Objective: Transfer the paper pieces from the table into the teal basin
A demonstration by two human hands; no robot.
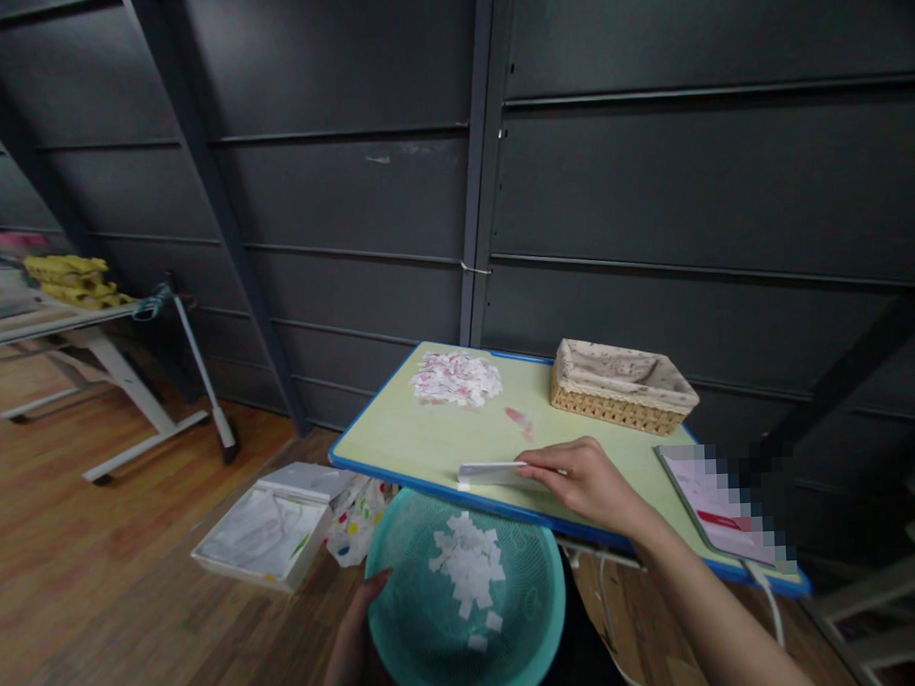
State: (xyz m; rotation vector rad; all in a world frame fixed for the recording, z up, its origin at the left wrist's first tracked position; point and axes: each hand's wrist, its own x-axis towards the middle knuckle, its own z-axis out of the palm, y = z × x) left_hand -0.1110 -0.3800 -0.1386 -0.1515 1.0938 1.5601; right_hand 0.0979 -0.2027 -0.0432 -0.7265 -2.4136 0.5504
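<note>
My right hand [587, 484] pinches the end of a thin, flat white piece [488, 473], perhaps card or plastic, at the near edge of the yellow table [378, 434]. Below that edge is a teal plastic basket [542, 620] with small white paper pieces [472, 568] inside. My left hand [367, 598] grips the basket's left rim, its fingers partly out of sight. Farther back on the table lies a pile of white and pink paper scraps [459, 378]. A pinkish smear or scrap [518, 419] shows to the right of the pile.
A lined wicker basket [625, 417] stands at the table's back right, with a partly blurred tablet [714, 504] nearer me. White cables hang below. On the floor at left sit an open white box [258, 535] and a dotted bag [357, 522]. A dark panel wall rises behind.
</note>
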